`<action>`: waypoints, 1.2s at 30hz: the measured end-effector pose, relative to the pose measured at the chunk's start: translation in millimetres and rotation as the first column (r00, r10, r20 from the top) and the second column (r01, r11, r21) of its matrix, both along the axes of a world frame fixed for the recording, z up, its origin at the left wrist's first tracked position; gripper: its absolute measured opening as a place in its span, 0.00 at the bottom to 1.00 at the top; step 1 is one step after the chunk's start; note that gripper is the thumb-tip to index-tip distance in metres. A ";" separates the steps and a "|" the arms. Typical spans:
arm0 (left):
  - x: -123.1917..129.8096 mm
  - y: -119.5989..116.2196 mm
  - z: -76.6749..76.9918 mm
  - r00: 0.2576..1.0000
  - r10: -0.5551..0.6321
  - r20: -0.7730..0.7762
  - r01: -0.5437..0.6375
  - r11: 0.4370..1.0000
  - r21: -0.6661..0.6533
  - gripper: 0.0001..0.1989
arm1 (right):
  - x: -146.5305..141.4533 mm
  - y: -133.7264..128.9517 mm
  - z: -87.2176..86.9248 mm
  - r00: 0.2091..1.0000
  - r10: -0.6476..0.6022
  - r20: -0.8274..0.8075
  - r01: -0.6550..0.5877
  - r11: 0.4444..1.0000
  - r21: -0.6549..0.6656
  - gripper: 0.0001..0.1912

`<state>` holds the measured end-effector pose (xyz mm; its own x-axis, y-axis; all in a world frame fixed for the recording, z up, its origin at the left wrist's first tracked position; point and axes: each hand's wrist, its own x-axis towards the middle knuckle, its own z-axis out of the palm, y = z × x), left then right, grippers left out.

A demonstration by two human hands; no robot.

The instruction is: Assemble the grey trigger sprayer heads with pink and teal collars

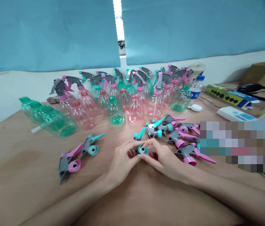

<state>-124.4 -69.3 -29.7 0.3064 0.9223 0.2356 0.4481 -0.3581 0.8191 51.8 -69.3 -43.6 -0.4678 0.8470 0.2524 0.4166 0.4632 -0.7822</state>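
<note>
My left hand (pixel 122 159) and my right hand (pixel 165 157) meet at the middle of the table, closed around a grey-and-teal trigger spray head (pixel 143 149). Its teal collar faces me, and its teal lever points up behind my fingers. Fingertips of both hands press at the collar; the grey body is mostly hidden. To the left lie a pink-and-grey spray head (pixel 74 165) and a teal-and-grey spray head (pixel 93 150). On the right, near my right hand, several loose spray heads (pixel 186 150) lie in a heap.
Behind my hands stand several clear bottles, among them a green bottle (pixel 115 112) and a pink bottle (pixel 135 110); many at the back wear spray heads. Green bottles (pixel 57 121) lie at left. A Pepsi bottle (pixel 195 93), a long box (pixel 228 95) and a white power strip (pixel 235 113) are right.
</note>
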 end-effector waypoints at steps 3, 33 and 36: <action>-0.5 -0.2 -1.5 0.999 -0.010 -0.030 0.010 1.000 -0.003 0.09 | 0.6 1.4 1.8 1.000 -0.010 0.005 0.010 1.000 0.025 0.07; 1.5 -0.1 2.2 0.999 0.053 -0.012 -0.054 0.997 -0.056 0.12 | -2.5 4.8 4.3 0.993 -0.035 -0.109 0.033 0.999 -0.026 0.11; 1.6 -0.1 1.8 0.996 0.084 0.016 -0.083 0.995 -0.064 0.12 | -2.8 4.1 5.4 0.986 -0.073 -0.148 0.075 0.997 0.004 0.09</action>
<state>-122.8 -69.4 -27.8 0.2239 0.9576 0.1815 0.4583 -0.2678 0.8475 49.0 -65.2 -38.2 -0.3610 0.8753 0.3218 0.3305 0.4428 -0.8335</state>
